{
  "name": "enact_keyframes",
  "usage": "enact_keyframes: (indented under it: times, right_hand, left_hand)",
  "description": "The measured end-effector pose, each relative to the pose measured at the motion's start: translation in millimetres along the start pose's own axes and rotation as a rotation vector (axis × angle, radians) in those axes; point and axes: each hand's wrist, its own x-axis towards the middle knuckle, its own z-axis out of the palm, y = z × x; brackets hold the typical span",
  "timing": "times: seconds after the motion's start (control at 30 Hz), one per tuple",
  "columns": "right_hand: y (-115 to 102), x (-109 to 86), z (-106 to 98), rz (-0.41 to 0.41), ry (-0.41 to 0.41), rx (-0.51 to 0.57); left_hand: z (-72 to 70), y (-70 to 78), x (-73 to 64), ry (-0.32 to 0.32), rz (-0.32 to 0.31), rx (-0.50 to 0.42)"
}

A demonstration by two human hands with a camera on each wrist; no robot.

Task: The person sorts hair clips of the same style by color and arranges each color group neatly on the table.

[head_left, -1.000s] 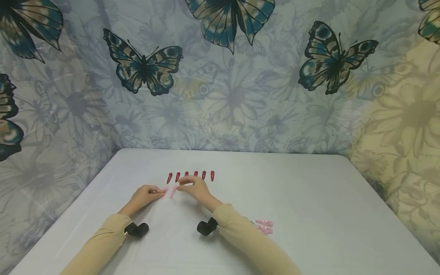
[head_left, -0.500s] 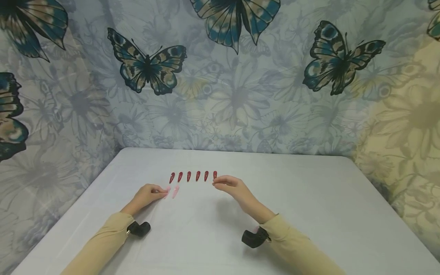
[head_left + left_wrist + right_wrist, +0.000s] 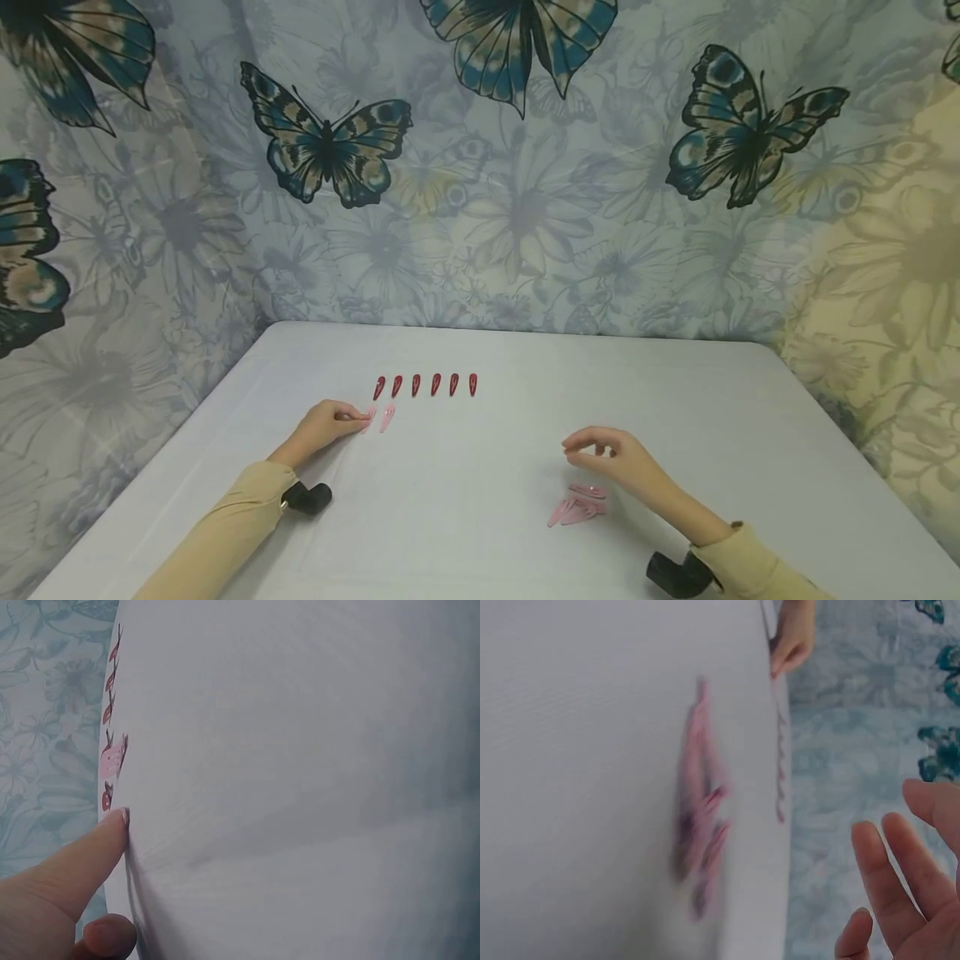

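Observation:
Several dark red snap hair clips (image 3: 416, 385) lie in a row across the table. Below the row's left end are two pink snap hair clips; my left hand (image 3: 318, 432) pinches the leftmost pink hair clip (image 3: 370, 419) at its fingertips and partly covers it. Beside it lies the other pink hair clip (image 3: 387, 418), untouched. My right hand (image 3: 618, 458) hovers over a small pile of pink hair clips (image 3: 581, 506), fingers loosely bent and holding nothing. In the right wrist view, that pile (image 3: 701, 802) is blurred and stands apart from the fingers.
The white table (image 3: 480, 533) carries all the clips, with its far edge against a butterfly-patterned cloth backdrop (image 3: 517, 208). Black wrist cameras (image 3: 307, 498) sit on both wrists, close above the tabletop.
My right hand has left the second pink hair clip and moved right and nearer, to above the pile of pink clips. The left hand has stayed at the leftmost pink clip.

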Motion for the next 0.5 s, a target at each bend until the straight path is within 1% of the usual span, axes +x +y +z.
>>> enact_keyframes:
  times: [0.03, 0.17, 0.27, 0.37, 0.43, 0.5]
  right_hand:
    - [4, -5.5, -3, 0.009, 0.009, -0.015]
    - [21, -22.8, -12, 0.093, 0.055, -0.050]
    - [31, -30.1, -15, 0.152, 0.067, -0.034]
    - [38, -33.7, -14, 0.191, 0.073, -0.009]
    - [41, -35.2, -12, 0.195, 0.088, -0.031]
    - [43, -36.5, -9, 0.176, 0.110, -0.089]
  left_hand:
    - [0.0, 0.2, -0.4, 0.002, -0.001, 0.002]
    - [0.1, 0.8, -1.6, 0.008, -0.012, 0.003]
    - [-0.1, 1.5, -2.2, 0.015, -0.024, -0.006]
    - [-0.2, 1.3, -2.5, 0.023, -0.018, -0.005]
    - [0.0, 0.9, -2.6, 0.027, -0.018, -0.008]
    - [0.2, 1.0, -2.5, 0.024, -0.017, -0.009]
